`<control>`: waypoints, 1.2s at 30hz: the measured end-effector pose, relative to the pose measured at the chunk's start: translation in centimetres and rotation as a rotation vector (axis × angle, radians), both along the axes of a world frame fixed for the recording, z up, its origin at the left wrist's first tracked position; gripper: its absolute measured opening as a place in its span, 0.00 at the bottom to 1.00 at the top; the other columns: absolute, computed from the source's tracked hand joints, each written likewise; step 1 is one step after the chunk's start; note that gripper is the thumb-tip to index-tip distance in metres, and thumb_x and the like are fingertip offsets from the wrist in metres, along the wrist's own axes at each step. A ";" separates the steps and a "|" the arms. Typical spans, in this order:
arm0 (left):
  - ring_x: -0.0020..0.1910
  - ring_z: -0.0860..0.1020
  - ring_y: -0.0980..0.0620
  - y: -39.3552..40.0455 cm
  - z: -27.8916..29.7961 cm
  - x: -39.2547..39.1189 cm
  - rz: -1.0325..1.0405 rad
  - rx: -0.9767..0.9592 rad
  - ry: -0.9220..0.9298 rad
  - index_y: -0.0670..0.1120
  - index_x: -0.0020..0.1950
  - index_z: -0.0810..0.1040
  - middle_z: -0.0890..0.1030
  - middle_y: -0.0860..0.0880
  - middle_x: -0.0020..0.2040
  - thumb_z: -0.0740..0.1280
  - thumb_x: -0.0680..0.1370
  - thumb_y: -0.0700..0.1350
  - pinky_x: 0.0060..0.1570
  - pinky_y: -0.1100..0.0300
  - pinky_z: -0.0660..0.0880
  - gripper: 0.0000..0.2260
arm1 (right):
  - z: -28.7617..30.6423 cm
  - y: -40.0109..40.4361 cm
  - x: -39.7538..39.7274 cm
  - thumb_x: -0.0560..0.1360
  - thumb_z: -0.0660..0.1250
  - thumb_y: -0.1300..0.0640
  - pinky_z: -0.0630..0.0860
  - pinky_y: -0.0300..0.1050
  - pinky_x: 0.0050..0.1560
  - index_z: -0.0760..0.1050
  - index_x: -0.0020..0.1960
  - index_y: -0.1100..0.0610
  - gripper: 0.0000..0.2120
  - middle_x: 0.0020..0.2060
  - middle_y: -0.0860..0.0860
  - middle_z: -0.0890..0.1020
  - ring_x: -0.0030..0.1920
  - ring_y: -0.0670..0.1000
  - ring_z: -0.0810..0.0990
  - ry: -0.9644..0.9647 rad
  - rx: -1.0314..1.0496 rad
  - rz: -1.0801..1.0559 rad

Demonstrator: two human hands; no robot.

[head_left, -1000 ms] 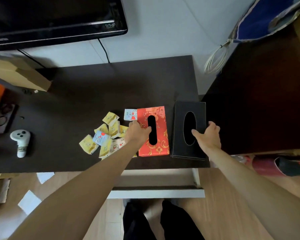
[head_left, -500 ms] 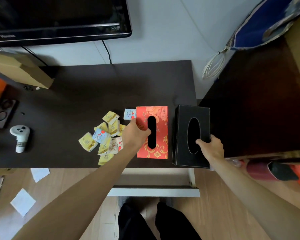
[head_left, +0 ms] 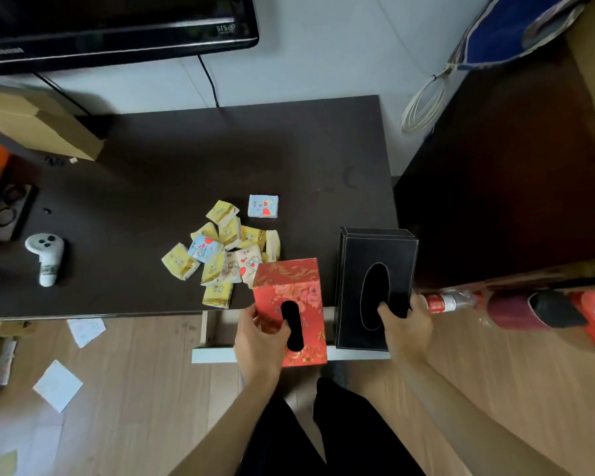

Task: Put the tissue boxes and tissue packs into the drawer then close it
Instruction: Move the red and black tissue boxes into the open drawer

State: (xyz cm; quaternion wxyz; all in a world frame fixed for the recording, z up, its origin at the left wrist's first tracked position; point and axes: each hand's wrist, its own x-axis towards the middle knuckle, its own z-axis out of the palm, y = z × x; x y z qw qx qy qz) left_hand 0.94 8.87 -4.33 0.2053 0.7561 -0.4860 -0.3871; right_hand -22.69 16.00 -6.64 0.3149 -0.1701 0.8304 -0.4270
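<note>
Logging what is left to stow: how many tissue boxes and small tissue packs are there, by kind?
Tissue boxes: 2 (red floral box in left hand, black box in right hand)
Small wrapped tissue packs piled on the dark table: about 12
Total: about 14

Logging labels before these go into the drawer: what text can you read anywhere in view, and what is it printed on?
"srs": small logo on the TV bezel, lower right corner.
TV brand mark, lower left bezel: too blurred to read.
Tissue packs: printing too small to read.
Red tissue box, black tissue box: no readable text.
</note>
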 end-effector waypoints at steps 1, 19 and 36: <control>0.44 0.81 0.60 0.5 -0.4 0.3 0.019 0.006 -0.005 0.55 0.55 0.74 0.82 0.60 0.46 0.78 0.65 0.59 0.42 0.64 0.75 0.24 | -0.3 0.4 0.5 0.74 0.75 0.58 0.82 0.59 0.57 0.80 0.55 0.54 0.10 0.48 0.47 0.84 0.53 0.52 0.84 0.015 -0.023 0.022; 0.39 0.78 0.63 6.3 -1.2 3.4 -0.117 0.182 -0.120 0.56 0.52 0.69 0.79 0.60 0.44 0.77 0.66 0.61 0.31 0.66 0.69 0.23 | -1.2 8.5 4.0 0.69 0.74 0.50 0.85 0.53 0.49 0.78 0.54 0.41 0.15 0.43 0.45 0.85 0.44 0.46 0.86 0.028 0.120 0.085; 0.39 0.78 0.51 6.6 -9.8 8.5 -0.232 0.423 -0.289 0.53 0.52 0.68 0.78 0.54 0.44 0.74 0.64 0.53 0.37 0.55 0.76 0.22 | -8.1 9.5 9.6 0.74 0.73 0.50 0.80 0.51 0.48 0.74 0.58 0.58 0.18 0.53 0.52 0.76 0.49 0.55 0.81 0.031 0.574 0.451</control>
